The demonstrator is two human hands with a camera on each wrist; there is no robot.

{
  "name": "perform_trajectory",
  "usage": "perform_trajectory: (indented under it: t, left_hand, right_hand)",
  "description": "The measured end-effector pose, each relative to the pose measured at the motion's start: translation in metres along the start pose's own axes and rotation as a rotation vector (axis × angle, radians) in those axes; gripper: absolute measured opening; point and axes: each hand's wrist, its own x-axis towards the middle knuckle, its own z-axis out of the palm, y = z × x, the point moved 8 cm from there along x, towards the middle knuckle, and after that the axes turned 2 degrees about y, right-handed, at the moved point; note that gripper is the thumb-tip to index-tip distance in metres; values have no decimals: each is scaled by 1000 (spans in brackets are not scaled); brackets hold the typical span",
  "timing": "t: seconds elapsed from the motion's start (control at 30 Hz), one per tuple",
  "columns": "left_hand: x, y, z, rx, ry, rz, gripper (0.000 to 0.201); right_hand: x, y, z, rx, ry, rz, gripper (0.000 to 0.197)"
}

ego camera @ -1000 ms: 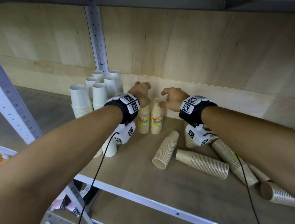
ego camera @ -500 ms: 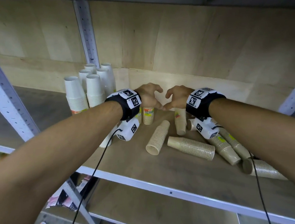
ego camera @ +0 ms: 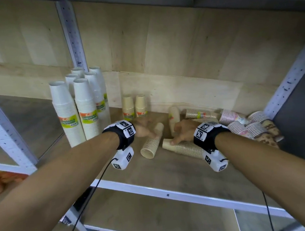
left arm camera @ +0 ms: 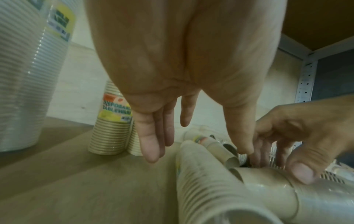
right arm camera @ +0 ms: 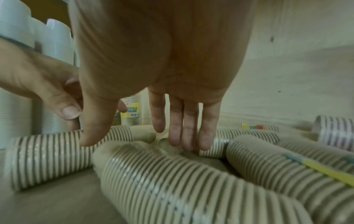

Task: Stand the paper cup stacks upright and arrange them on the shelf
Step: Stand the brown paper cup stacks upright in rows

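Observation:
Two short tan cup stacks (ego camera: 134, 107) stand upright against the back wall, with neither hand on them. Several tan stacks lie on their sides on the shelf board (ego camera: 153, 172). My left hand (ego camera: 145, 130) hangs with straight fingers (left arm camera: 151, 151) just over one lying tan stack (ego camera: 151, 143), whose ribbed side (left arm camera: 201, 181) runs toward the left wrist camera. My right hand (ego camera: 175, 137) spreads over a second lying tan stack (ego camera: 186, 147); its thumb (left arm camera: 302, 174) touches that stack. In the right wrist view my right hand (right arm camera: 138, 142) shows straight fingers (right arm camera: 184, 136) above this stack (right arm camera: 172, 174).
Tall white cup stacks (ego camera: 81, 112) stand in a cluster at the left by a metal upright (ego camera: 70, 30). Patterned stacks (ego camera: 244, 124) lie piled at the right near another upright (ego camera: 290, 77). More tan stacks (ego camera: 199, 113) lie behind my right hand.
Both hands have let go of the two short tan stacks at the back and dropped forward onto the lying stacks. The view has shifted right.

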Motion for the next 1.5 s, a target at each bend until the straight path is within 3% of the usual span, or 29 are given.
perform_trajectory:
  t: [0.13, 0.27, 0.47, 0.7, 0.87, 1.1, 1.27, 1.5]
  left_hand:
    - [5, -10, 19, -24, -47, -44, 100]
    - [8, -10, 32, -31, -80, -32, 123]
    - [9, -10, 42, -171, -130, -77, 97]
    - [8, -8, 36, -183, -138, -72, 106]
    - [4, -8, 23, -114, -82, -71, 100]
    - [6, -13, 4, -200, -6, -65, 95]
    - [8, -12, -2, -331, 26, -41, 57]
    - [13, -6, 1, -403, 54, 25, 78]
  right_hand:
    - [-7, 6, 12, 42, -26, 5, 81]
    - [-11, 10, 21, 22, -62, -7, 85]
    - [-17, 13, 30, -1, -60, -4, 88]
    - [-19, 9, 27, -33, -60, 10, 82]
    - [-19, 4, 16, -37, -29, -10, 73]
    - [-17, 1, -13, 135, 118, -15, 64]
    - [-13, -7, -42, 256, 269, 14, 51]
    - [-6, -17, -46, 564, 366, 37, 45]
